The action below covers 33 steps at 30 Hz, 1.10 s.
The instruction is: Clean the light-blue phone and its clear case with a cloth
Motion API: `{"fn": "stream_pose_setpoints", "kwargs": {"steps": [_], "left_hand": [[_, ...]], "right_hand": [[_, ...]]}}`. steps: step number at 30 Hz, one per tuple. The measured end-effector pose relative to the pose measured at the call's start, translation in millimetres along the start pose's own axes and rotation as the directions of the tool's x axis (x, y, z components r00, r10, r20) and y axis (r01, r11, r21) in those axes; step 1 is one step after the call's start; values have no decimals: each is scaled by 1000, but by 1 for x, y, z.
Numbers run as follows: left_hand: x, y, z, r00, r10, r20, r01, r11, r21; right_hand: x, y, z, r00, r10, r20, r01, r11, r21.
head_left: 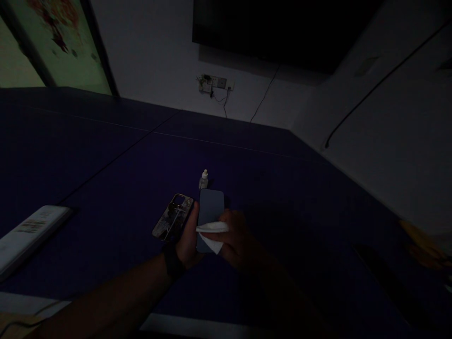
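Note:
In the dim middle of the view, my left hand [189,239] is closed around the left edge of a smartphone [211,205], whose flat grey face is turned up. My right hand [235,238] pinches a folded white cloth [212,228] and presses it on the lower half of the phone. Left of my left hand lies a patterned phone case [173,217] with a camera cutout. A small dropper bottle [204,180] with a white cap stands upright just beyond the phone's top edge.
A long white box [33,235] lies on the dark blue table [116,197] at the left. A dark flat object [381,273] and something yellow [423,242] are at the right. Wall sockets with cables [215,84] sit beyond the table, under a large screen [275,33].

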<state>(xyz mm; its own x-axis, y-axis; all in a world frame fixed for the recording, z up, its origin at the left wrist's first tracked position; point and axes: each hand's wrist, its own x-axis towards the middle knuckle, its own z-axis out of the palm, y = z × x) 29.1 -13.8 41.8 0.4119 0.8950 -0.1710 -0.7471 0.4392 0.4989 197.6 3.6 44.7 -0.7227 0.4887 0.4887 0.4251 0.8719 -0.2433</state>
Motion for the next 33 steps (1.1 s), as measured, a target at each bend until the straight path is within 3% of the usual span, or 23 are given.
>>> {"fn": "stream_pose_setpoints", "kwargs": {"steps": [4, 8, 13, 16, 20, 22, 26, 30, 33], "left_hand": [[-1, 0, 0, 999, -26, 20, 26, 1000, 10], [1, -1, -4, 1000, 20, -13, -20, 1000, -16], [4, 1, -4, 1000, 5, -1, -5, 1000, 13], [2, 4, 0, 989, 108, -105, -109, 994, -2], [0, 6, 3, 983, 113, -141, -116, 993, -13], [0, 6, 4, 980, 138, -146, -142, 990, -17], [1, 5, 2, 963, 206, -174, -217, 975, -47], [2, 5, 1, 975, 151, -161, -163, 985, -61], [3, 5, 2, 958, 214, -191, -231, 971, -70]], "right_hand": [[1, 1, -2, 990, 137, 22, -136, 990, -46], [1, -1, -4, 996, 59, 65, -60, 998, 20], [-7, 1, -6, 995, 40, -89, -40, 999, -1], [-3, -11, -4, 1000, 8, -16, -8, 1000, -24], [5, -26, 0, 998, -32, 49, 34, 998, -50], [5, -27, 0, 998, -50, 26, 51, 997, -64], [2, -21, 1, 999, 24, -47, -30, 990, -139], [2, -22, 2, 999, -36, 16, 37, 997, -71], [3, -23, 0, 1000, -8, -9, 7, 997, -76]]}}
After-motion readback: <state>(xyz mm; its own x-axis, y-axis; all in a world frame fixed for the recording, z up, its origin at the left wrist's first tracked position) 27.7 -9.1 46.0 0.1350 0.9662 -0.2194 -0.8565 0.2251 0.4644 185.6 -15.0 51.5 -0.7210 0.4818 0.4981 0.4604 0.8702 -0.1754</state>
